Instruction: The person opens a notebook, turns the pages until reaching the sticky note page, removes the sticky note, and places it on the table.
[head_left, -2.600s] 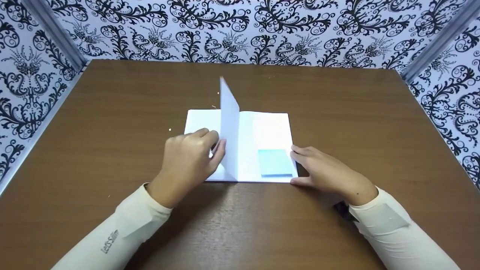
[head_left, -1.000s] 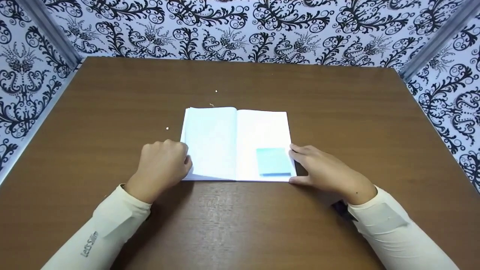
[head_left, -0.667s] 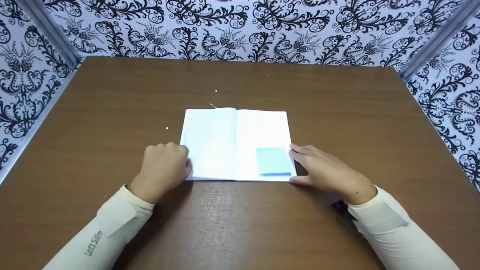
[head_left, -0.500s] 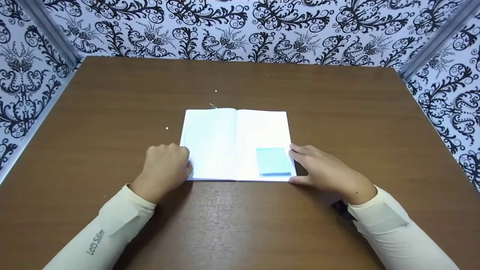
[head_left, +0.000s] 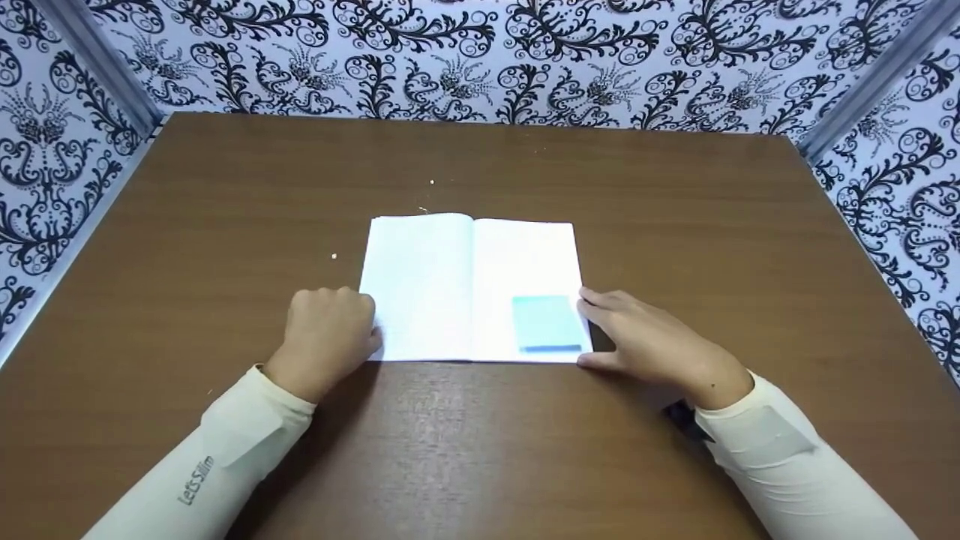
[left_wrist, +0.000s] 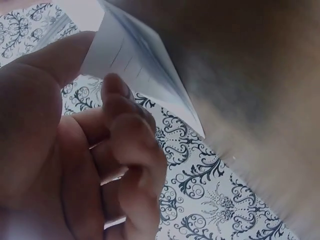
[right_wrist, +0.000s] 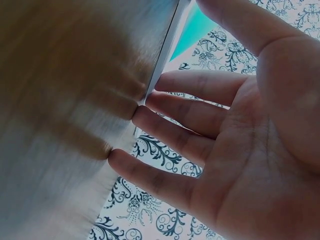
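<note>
Risk of page crease or notebook [head_left: 450, 289] shift at frame centre: left hand [head_left: 330, 334] curled, pinching lower-left page edge; right hand [head_left: 652, 345] fingers straight, slightly spread, bracing right edge beside blue sticky pad [head_left: 547, 322] on table [head_left: 675, 195].

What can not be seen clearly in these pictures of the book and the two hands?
- Head view: the left hand covers its own fingertips and the book edge under them.
- Head view: page print is too faint to read; the blue pad shows no text.
- Left wrist view: the table is blurred; the grip on the page edge is only partly visible.
- Right wrist view: the right hand fills the frame; the pad is cut off at the top.
</note>
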